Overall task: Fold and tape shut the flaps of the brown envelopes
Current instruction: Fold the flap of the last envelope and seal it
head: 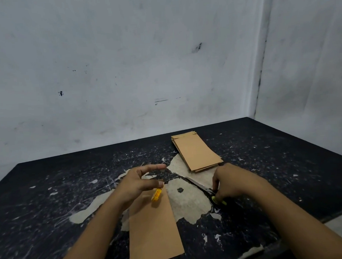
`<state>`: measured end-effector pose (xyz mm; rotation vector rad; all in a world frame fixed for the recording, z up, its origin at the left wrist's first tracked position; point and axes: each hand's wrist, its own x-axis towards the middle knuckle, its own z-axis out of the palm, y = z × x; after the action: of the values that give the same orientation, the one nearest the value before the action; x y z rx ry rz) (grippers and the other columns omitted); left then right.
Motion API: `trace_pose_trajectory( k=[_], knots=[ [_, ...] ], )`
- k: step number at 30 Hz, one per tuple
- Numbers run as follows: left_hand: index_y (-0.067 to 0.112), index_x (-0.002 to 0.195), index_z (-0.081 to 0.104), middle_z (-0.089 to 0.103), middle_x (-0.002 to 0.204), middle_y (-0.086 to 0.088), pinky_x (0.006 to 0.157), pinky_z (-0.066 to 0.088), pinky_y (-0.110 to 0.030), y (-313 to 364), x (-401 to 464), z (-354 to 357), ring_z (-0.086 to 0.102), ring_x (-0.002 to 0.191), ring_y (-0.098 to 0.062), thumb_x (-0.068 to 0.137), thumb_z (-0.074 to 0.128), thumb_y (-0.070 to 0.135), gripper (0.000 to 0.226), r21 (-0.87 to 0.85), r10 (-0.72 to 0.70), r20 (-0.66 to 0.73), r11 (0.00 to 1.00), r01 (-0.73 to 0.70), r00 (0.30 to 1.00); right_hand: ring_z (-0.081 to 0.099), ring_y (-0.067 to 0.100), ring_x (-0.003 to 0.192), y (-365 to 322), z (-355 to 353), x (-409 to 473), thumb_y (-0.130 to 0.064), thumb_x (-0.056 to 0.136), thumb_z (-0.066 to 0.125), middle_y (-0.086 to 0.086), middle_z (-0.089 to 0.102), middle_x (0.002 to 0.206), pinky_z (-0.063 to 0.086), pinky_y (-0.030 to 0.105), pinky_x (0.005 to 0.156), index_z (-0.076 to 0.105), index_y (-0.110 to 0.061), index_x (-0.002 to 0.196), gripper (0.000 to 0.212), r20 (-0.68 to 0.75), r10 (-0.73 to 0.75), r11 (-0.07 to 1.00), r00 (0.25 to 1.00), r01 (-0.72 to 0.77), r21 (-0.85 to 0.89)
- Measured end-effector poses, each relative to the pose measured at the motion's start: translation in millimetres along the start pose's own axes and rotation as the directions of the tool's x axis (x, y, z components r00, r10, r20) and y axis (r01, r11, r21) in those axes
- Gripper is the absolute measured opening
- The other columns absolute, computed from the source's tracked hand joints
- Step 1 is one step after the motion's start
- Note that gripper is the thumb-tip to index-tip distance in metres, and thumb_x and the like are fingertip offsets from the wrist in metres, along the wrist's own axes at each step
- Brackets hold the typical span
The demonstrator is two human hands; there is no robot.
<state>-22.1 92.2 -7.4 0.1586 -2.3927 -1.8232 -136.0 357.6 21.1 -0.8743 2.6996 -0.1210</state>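
Scissors (201, 187) lay on the black table (50, 196), blades pointing away and to the left, and the right hand (229, 183) had its fingers curled down over their green-yellow handle, gripping or about to lift them. The left hand (141, 181) hovered over the far end of the near envelope (154, 230), fingers spread wide and relaxed, thumb and forefinger apart. A small yellow tape piece (156, 194) hung just under that thumb; whether it was stuck to the thumb or resting on the envelope could not be told. The near envelope lay flat, lengthwise toward the person, its flap end hidden beneath the left hand. A stack (195, 152) of further envelopes sat farther back and to the right, well apart from the near one.

The step in hand appeared to be cutting or placing tape for the near envelope's flap. To do it well, the flap should be creased flat and held down by the left fingers before any tape went on, so the strip bridged flap and body evenly. The scissors should be taken by the handle loops, blades kept away from the left hand. Sticky tape clinging to the fingers was the likely nuisance, so it should be held by one corner only.
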Motion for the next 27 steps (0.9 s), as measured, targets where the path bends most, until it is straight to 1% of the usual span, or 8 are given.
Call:
trace_pose_trajectory(
  k=[3, 7, 11, 15, 18, 21, 25, 27],
  knots=[
    [0.041, 0.115, 0.072, 0.065, 0.128, 0.021, 0.112, 0.039, -0.054, 1, -1, 2, 0.058, 0.126, -0.024, 0.065, 0.085, 0.024, 0.054, -0.017, 0.015, -0.006, 1.0, -0.015, 1.0, 0.07, 0.01, 0.084, 1, 2, 1, -0.041, 0.074, 0.086, -0.003, 0.076, 0.093, 0.059, 0.026, 0.073, 0.079, -0.018, 0.096, 0.032, 0.022, 0.007, 0.999, 1.0, -0.008, 0.053],
    [0.039, 0.113, 0.073, 0.066, 0.122, 0.026, 0.112, 0.04, -0.052, 2, 0, 3, 0.058, 0.126, -0.016, 0.076, 0.082, 0.01, 0.049, -0.011, 0.029, -0.039, 1.0, -0.03, 0.999, 0.074, 0.015, 0.082, -2, 0, 1, -0.043, 0.076, 0.084, -0.001, 0.078, 0.08, 0.059, 0.029, 0.075, 0.079, -0.012, 0.09, 0.035, 0.073, -0.004, 0.997, 0.997, -0.002, 0.072],
    [0.04, 0.112, 0.074, 0.065, 0.124, 0.024, 0.113, 0.039, -0.044, 3, -1, 4, 0.053, 0.129, -0.01, 0.076, 0.081, 0.008, 0.049, 0.007, 0.03, -0.069, 1.0, -0.03, 0.997, 0.068, 0.012, 0.077, -3, -7, -2, -0.045, 0.074, 0.085, -0.001, 0.077, 0.089, 0.055, 0.026, 0.066, 0.077, -0.016, 0.099, 0.039, 0.085, -0.012, 0.996, 0.996, 0.005, 0.086],
    [0.037, 0.113, 0.074, 0.066, 0.126, 0.017, 0.104, 0.044, -0.034, 6, -3, 9, 0.06, 0.118, -0.004, 0.076, 0.081, 0.007, 0.048, -0.019, 0.071, -0.117, 0.997, -0.074, 0.991, 0.06, 0.002, 0.077, -10, -8, 5, -0.047, 0.077, 0.083, -0.012, 0.065, 0.088, 0.046, 0.021, 0.064, 0.072, -0.026, 0.106, 0.037, -0.013, -0.162, 0.966, 0.987, 0.161, 0.201],
    [0.024, 0.119, 0.071, 0.069, 0.125, 0.008, 0.088, 0.056, -0.028, 10, -5, 17, 0.072, 0.101, -0.013, 0.077, 0.079, -0.001, 0.05, -0.085, 0.107, -0.126, 0.989, -0.119, 0.986, 0.067, 0.007, 0.084, -28, 5, 19, -0.047, 0.079, 0.082, -0.005, 0.07, 0.1, 0.056, 0.028, 0.075, 0.068, -0.026, 0.116, 0.045, -0.026, -0.317, 0.805, 0.948, 0.284, 0.521],
    [0.02, 0.121, 0.069, 0.071, 0.121, 0.007, 0.088, 0.058, -0.031, 11, -6, 21, 0.073, 0.1, -0.018, 0.077, 0.078, -0.002, 0.05, -0.102, 0.124, -0.139, 0.985, -0.139, 0.982, 0.072, 0.018, 0.096, -51, 20, 33, -0.039, 0.082, 0.082, 0.0, 0.072, 0.111, 0.06, 0.03, 0.077, 0.065, -0.02, 0.123, 0.048, -0.083, -0.399, 0.642, 0.913, 0.343, 0.686],
    [0.021, 0.125, 0.066, 0.078, 0.094, -0.008, 0.085, 0.057, -0.031, 10, -5, 23, 0.075, 0.091, -0.027, 0.077, 0.078, 0.002, 0.053, -0.137, 0.117, -0.156, 0.981, -0.138, 0.981, 0.072, 0.014, 0.078, -70, 32, 47, -0.022, 0.083, 0.083, 0.005, 0.074, 0.095, 0.06, 0.032, 0.073, 0.07, -0.008, 0.109, 0.032, -0.187, -0.362, 0.53, 0.913, 0.367, 0.765],
    [0.022, 0.124, 0.066, 0.077, 0.085, -0.008, 0.084, 0.058, -0.034, 9, -4, 23, 0.075, 0.086, -0.028, 0.076, 0.079, 0.0, 0.054, -0.173, 0.112, -0.207, 0.974, -0.149, 0.972, 0.071, 0.015, 0.074, -70, 36, 49, -0.021, 0.08, 0.086, 0.003, 0.074, 0.086, 0.059, 0.03, 0.071, 0.071, -0.01, 0.102, 0.028, -0.232, -0.33, 0.5, 0.915, 0.378, 0.779]
  ],
)
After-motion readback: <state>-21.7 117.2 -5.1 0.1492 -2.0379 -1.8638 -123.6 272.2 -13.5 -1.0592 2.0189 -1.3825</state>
